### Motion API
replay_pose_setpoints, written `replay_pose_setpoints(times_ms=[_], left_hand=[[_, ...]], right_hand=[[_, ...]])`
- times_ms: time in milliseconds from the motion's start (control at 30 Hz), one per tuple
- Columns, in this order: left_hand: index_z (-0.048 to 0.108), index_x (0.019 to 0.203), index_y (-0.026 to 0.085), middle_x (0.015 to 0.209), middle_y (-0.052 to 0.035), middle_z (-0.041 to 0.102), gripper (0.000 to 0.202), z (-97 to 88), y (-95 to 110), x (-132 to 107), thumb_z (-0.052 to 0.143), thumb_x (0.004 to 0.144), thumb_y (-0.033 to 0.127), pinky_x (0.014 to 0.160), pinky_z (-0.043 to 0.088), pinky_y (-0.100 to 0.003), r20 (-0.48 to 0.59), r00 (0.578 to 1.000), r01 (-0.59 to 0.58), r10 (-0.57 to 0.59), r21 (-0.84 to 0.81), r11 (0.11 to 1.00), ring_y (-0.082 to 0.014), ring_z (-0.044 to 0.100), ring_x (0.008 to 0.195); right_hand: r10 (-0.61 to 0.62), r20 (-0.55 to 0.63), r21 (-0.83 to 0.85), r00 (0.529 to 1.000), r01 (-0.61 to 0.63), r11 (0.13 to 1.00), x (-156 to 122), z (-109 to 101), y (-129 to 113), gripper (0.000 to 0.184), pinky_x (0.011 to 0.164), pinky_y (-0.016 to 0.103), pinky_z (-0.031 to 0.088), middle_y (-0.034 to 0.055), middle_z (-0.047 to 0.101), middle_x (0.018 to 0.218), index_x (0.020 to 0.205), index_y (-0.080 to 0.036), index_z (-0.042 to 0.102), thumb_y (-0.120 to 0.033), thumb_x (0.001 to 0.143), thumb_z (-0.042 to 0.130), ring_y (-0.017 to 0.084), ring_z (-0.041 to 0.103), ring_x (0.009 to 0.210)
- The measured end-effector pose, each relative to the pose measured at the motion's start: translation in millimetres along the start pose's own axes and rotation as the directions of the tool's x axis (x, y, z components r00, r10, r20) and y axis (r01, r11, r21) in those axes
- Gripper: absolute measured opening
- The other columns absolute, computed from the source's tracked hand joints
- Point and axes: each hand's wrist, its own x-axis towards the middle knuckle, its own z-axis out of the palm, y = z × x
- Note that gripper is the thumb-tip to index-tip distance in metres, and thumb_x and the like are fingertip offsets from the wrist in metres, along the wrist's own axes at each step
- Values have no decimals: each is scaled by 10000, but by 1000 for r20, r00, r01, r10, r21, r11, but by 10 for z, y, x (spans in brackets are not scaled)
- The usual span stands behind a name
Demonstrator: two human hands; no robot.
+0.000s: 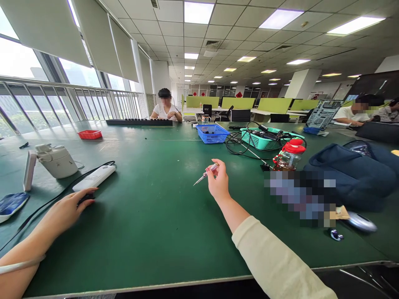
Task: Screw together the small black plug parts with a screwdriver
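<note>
A person's two bare hands are extending over a broad, smooth, dark green tabletop (149,236). The right hand (219,182), below a cream sleeve (274,257), is pinching a slim, silvery, sharp-pointed metal tool (201,178) over the middle of the tabletop, its tip pointing left and slightly toward the near edge. The left hand (69,206) is resting low, thumb and fingers gripping a small black object (85,198); the hand is covering much of it, so its exact shape is hard to tell. Just beyond, a long white plastic bar (95,177) is lying beside a black cable (33,215). Farther left, a rounded cream bottle (59,162) is standing. Past the tool, a blue plastic lattice basket (212,136) and a turquoise plastic basket (260,142) heaped with dark cables are sitting, a red-lidded clear jar (287,158) standing near the turquoise one. Across the tabletop, a person in a white top (159,111) is sitting
</note>
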Motion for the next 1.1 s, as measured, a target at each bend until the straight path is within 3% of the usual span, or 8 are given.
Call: replay_pose_setpoints(times_ms=[467,700,900,1100], left_hand=[[556,1321,157,1249,-138,669,610,-13,41,-5,343,880,522,963,455,-377,40,998,-39,40,-20,999,-295,630,1103],[526,1313,222,1266,-32,668,525,-151,217,-110,308,919,491,986,435,-315,38,999,-18,17,27,999,-212,615,1127],[477,1341,243,1247,-3,670,558,-183,262,-134,338,895,549,957,438,-285,54,998,-26,25,30,999,-201,624,1087],[524,1224,316,1059,68,723,508,-222,251,-172,308,872,612,859,459,-254,22,995,100,-100,23,995,-173,641,952]], right_hand=[[-1,4,4,1000,1,1000,0,-2,2,298,765,390,546,30,658,869,1158,-231,482,-282,868,528,193,671,724],[1,8,11,1000,-2,1000,-7,-2,-1,299,772,384,541,32,657,880,1165,-230,482,-284,876,532,190,671,733],[7,2,17,1000,-7,1000,-2,0,7,302,771,390,536,29,662,872,1161,-235,484,-280,868,540,194,669,724],[11,3,24,1000,-11,1000,3,-4,3,307,771,389,531,30,665,876,1162,-233,485,-282,864,543,195,671,727]])
